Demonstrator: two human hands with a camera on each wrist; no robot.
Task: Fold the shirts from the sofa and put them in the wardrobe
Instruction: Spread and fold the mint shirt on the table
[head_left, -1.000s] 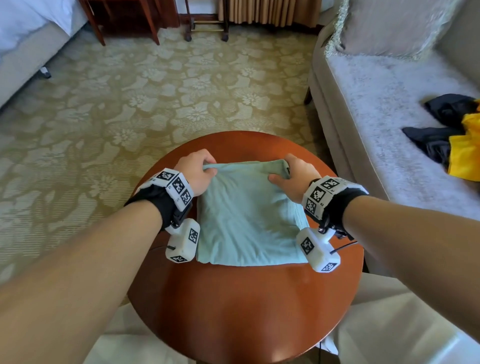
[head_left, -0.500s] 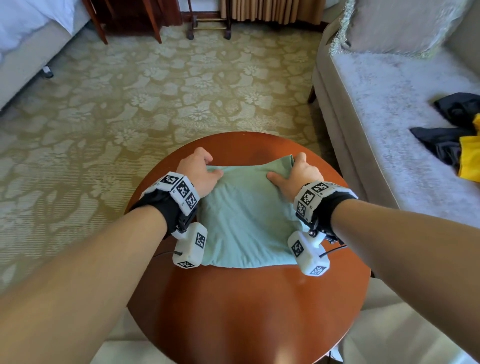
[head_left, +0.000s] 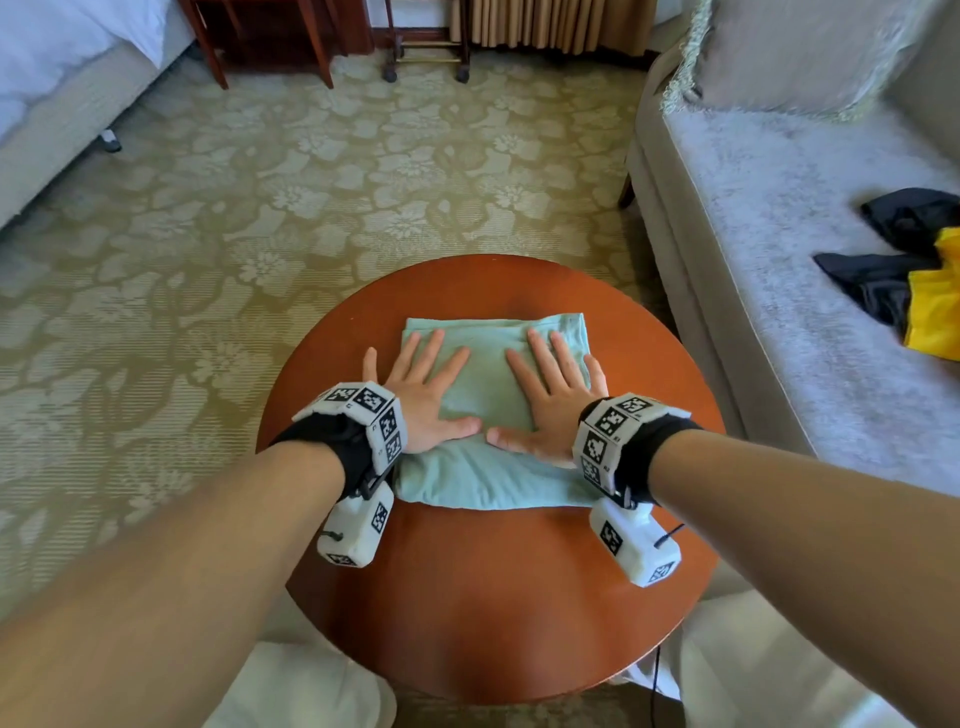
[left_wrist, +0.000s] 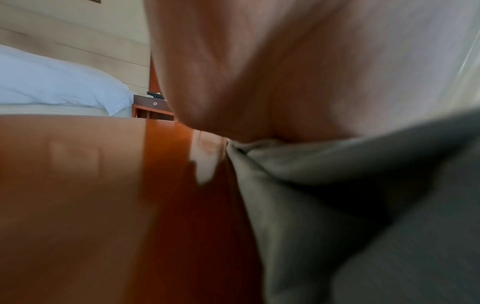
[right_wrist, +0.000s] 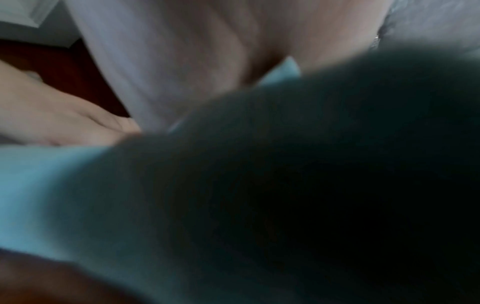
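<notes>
The folded light-green shirt (head_left: 493, 410) lies flat on the round wooden table (head_left: 488, 587), squared into a compact rectangle. The left hand (head_left: 421, 395) and the right hand (head_left: 550, 400) rest on it side by side, palms down, fingers straight and spread, thumbs nearly meeting; neither grasps anything. The fabric looks thin, soft and light; it should be limp and will likely sag or unfold if lifted by one edge. Best taken with both hands slid under opposite sides, supporting the whole stack. A black garment (head_left: 883, 270) and a yellow garment (head_left: 935, 306) lie unfolded on the sofa (head_left: 779, 260). No wardrobe is visible.
</notes>
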